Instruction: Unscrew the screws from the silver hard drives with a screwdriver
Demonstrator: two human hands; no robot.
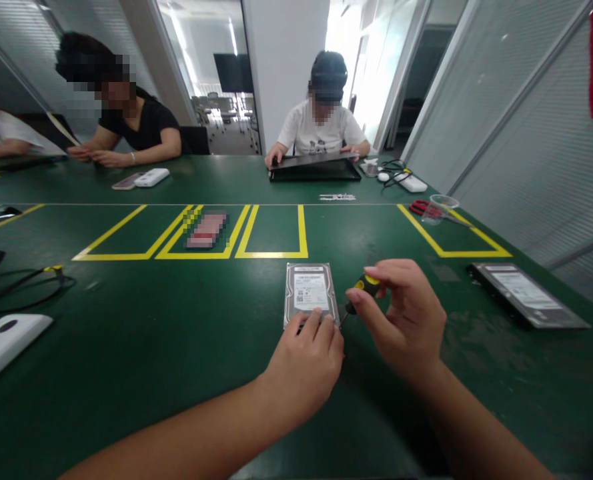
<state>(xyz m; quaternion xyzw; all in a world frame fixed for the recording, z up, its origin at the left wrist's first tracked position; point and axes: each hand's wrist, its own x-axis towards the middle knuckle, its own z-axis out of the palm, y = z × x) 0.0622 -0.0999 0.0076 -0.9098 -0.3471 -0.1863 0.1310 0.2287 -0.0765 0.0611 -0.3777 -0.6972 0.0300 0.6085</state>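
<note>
A silver hard drive [310, 292] with a white label lies flat on the green table [176, 347] in front of me. My left hand [306, 363] is closed on its near edge, fingers curled over the corner. My right hand [401, 317] pinches a small screwdriver [361, 291] with a black and yellow handle. Its tip points down at the drive's near right corner.
A second drive [526, 293] lies to the right. Red scissors [433, 210] and a clear cup [443, 201] sit in a yellow taped box. A white device [3, 343] and black cable [11, 280] lie left. Two people work across the table, one holding a black panel [313, 170].
</note>
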